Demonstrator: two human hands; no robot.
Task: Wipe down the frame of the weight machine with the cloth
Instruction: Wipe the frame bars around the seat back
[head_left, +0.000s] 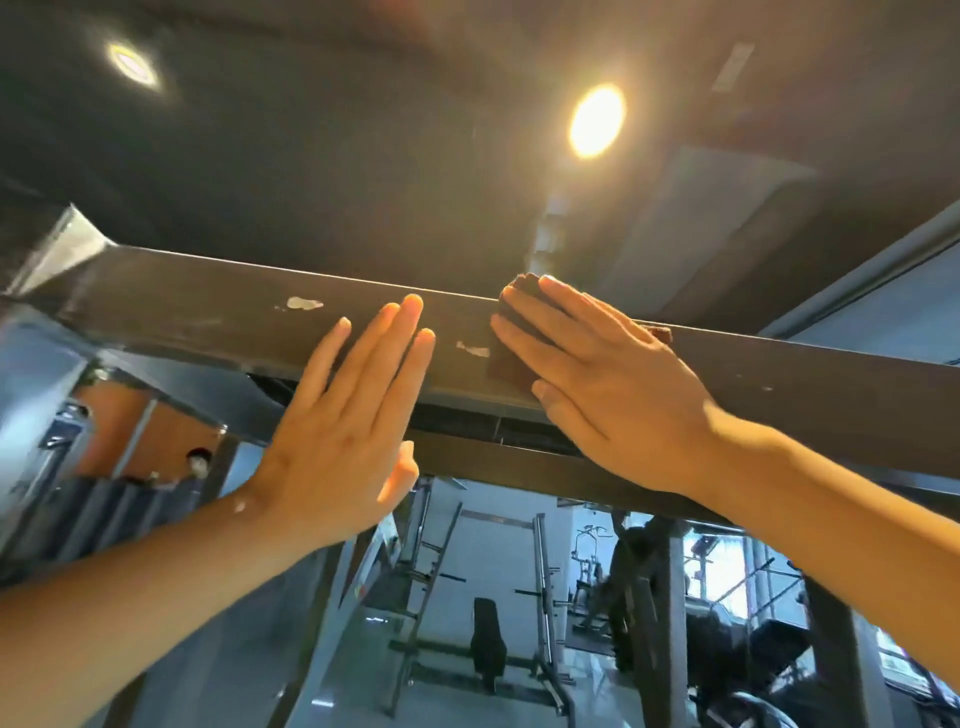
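On the overhead beam (208, 306), the right hand (613, 384) presses the cloth (519, 306) flat with straight fingers, mid-wipe, the left hand (343, 421) open alongside; next likely calls for sliding toward the pale marks (305, 303).

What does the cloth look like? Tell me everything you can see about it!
The cloth is dark brown and looks soft. It lies flat against the side of the dark beam and reaches up to the beam's top edge. The right hand presses it there with straight fingers and covers most of it. A small bit peeks out behind the hand. The left hand is further left on the beam and does not touch the cloth.
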